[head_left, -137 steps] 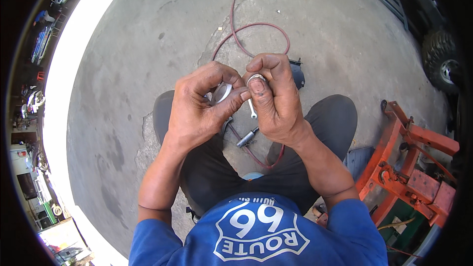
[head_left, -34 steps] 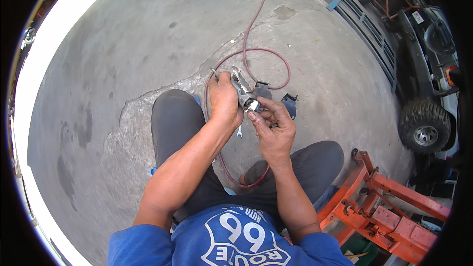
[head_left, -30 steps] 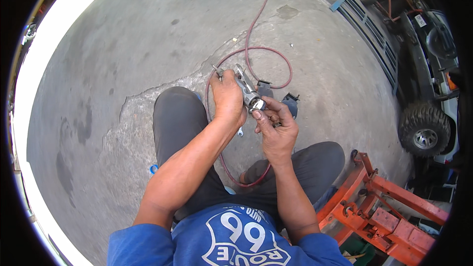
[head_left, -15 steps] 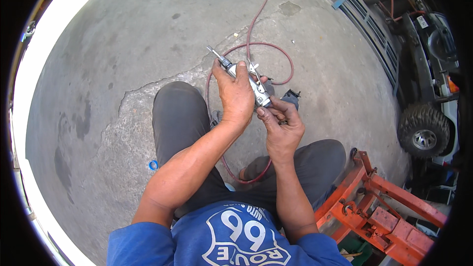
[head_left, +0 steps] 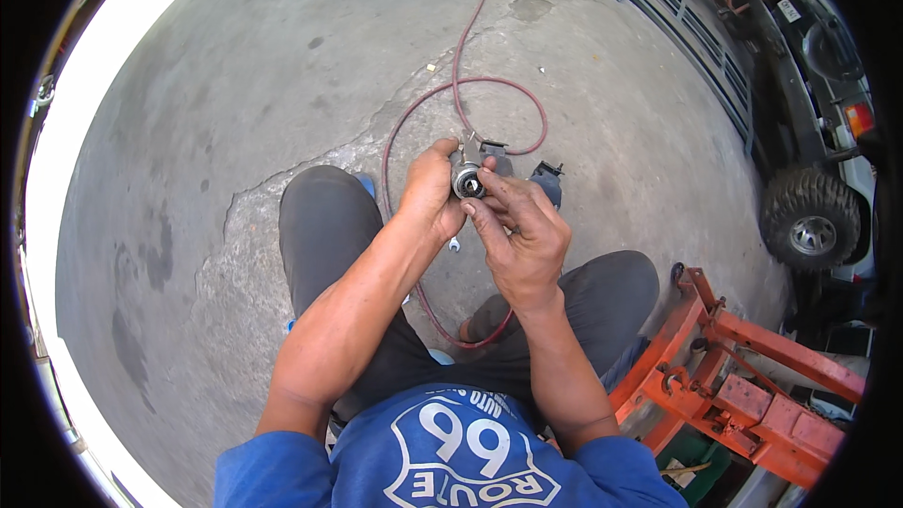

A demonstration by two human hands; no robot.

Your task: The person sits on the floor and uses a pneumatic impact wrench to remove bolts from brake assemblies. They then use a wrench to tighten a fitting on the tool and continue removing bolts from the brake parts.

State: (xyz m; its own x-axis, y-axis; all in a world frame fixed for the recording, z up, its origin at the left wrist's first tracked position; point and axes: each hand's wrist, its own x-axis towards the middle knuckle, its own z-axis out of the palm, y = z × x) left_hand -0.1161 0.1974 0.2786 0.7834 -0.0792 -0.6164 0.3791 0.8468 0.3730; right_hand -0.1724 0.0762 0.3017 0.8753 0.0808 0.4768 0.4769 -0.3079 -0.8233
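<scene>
My left hand (head_left: 431,190) is wrapped round a silver air die grinder (head_left: 458,179), held above the floor between my knees. Its round open end, with a dark ring inside, faces up at me; the slim front end is out of sight. A metal lever (head_left: 471,147) stands out from its far side. My right hand (head_left: 523,237) is closed at that round end, thumb and forefinger touching its rim. Whether the curled fingers also hold a small part is hidden.
A red air hose (head_left: 544,115) loops over the concrete floor. Beyond my hands lie a dark blue-grey object (head_left: 548,186) and a wrench end (head_left: 454,245). An orange steel frame (head_left: 752,404) stands at right, below a vehicle's knobby tyre (head_left: 811,223). A metal grate (head_left: 691,28) lies far right.
The die grinder has swung from lying slanted, tip pointing away left, to having its round end face me. My right fingers have moved up left with that end.
</scene>
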